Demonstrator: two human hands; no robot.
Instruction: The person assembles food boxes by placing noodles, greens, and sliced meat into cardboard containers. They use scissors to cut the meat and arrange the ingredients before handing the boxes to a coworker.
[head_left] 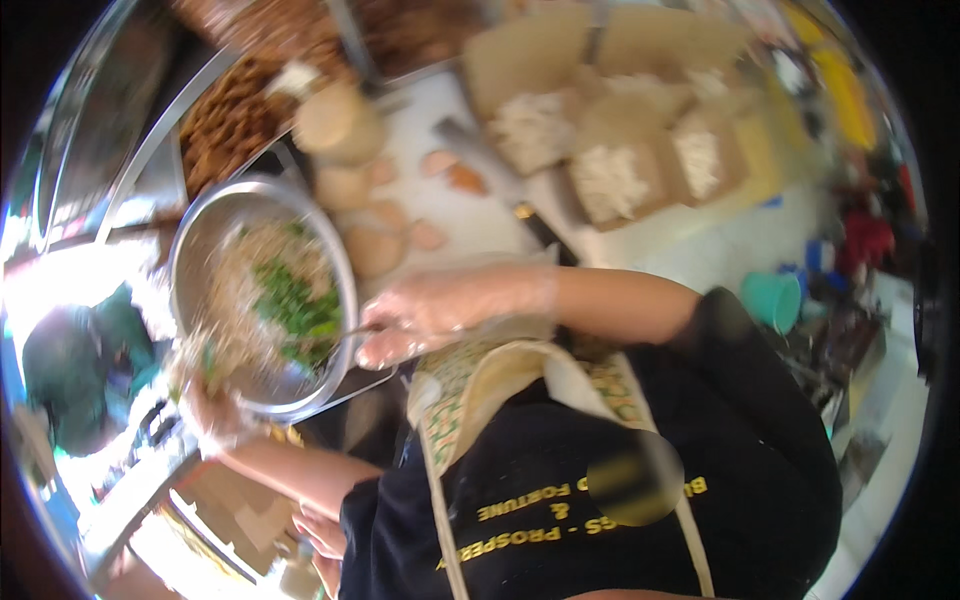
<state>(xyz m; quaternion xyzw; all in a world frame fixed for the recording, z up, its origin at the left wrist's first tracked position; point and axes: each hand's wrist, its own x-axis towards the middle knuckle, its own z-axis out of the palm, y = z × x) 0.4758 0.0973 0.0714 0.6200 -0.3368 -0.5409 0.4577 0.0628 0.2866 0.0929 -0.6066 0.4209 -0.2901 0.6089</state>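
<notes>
A steel bowl (347,265) holds pale shredded food (235,270) and chopped green herbs (300,300). My left hand (215,412), in a clear plastic glove, is at the bowl's lower left rim. Its blurred fingers are closed around a clump of pale shreds (205,362) with bits of green. From the right, my gloved right hand (440,305) reaches to the opposite rim. Its fingers are closed on the thin handle of a utensil (345,335) that slants into the bowl; the utensil's far end is lost among the food.
Beyond my right hand, a white cutting board (470,215) carries round pale slices (375,250) and a black-handled knife (545,235). Several open brown boxes (615,185) hold white food. Trays of brown pieces (225,125) stand behind the bowl. Another person's hand (322,535) shows at lower left.
</notes>
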